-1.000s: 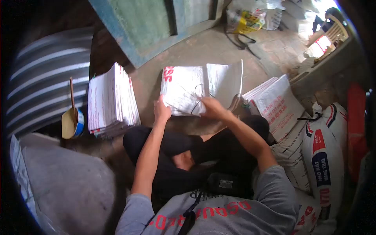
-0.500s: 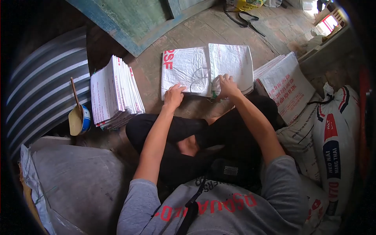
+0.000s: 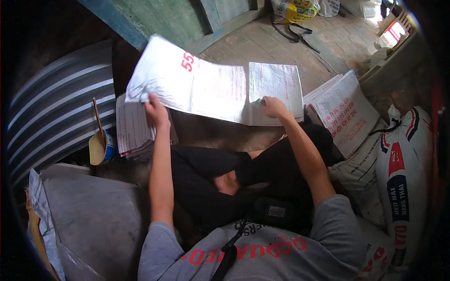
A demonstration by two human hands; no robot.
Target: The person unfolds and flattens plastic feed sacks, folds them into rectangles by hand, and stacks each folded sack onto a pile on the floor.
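Observation:
A white woven sack (image 3: 218, 91) with red print is spread out in front of my crossed legs. Its left part is raised and stretches toward the stack on the left. My left hand (image 3: 157, 112) grips the lower left edge, thumb on top, and the plastic is creased there. A folded white sack section (image 3: 276, 77) lies flat on the right. My right hand (image 3: 273, 107) is over its lower left part, with fingers pinched on a bit of green string (image 3: 258, 101). Whether the two white parts are joined is hidden near that hand.
A stack of folded sacks (image 3: 133, 126) stands on the left, partly covered by the raised sack. Beside it are a scoop (image 3: 97, 147) and corrugated metal (image 3: 61, 103). More flat sacks (image 3: 349, 112) lie at right, near a full feed sack (image 3: 403, 182). A blue-green door (image 3: 173, 23) is ahead.
My left hand has moved left and up, opening the sack's left part out toward the left stack. My right hand stays near the same place, its fingers now pinched together.

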